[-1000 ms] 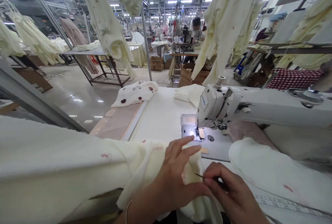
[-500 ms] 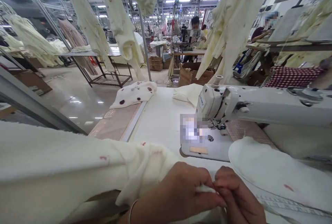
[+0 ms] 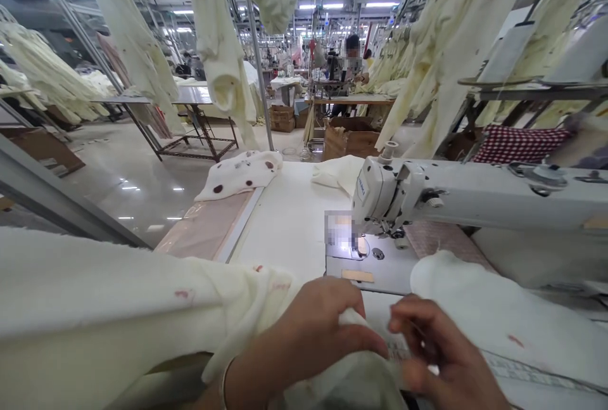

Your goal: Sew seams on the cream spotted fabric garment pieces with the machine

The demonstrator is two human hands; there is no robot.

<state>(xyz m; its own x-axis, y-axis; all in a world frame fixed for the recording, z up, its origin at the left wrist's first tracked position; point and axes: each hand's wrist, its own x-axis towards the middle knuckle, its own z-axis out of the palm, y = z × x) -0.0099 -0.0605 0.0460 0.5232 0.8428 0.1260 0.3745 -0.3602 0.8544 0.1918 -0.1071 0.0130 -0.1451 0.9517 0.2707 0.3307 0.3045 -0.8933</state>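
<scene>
My left hand is closed in a pinch on a fold of cream fabric that drapes from the lower left across the front of the white table. My right hand sits just right of it, fingers curled together; it is blurred and what it holds cannot be made out. Both hands are in front of the white sewing machine, whose needle plate lies a little beyond my fingertips. Another cream fabric piece rests on the machine bed at the right.
A spotted cream piece and a plain cream piece lie at the table's far end. Cream garments hang overhead. A person works at a far table. Cardboard boxes stand on the floor beyond.
My left hand went from fingers stretched over the fabric to a closed pinch on it. My right hand, which held a thin dark tool a second ago, drew slightly apart from the left.
</scene>
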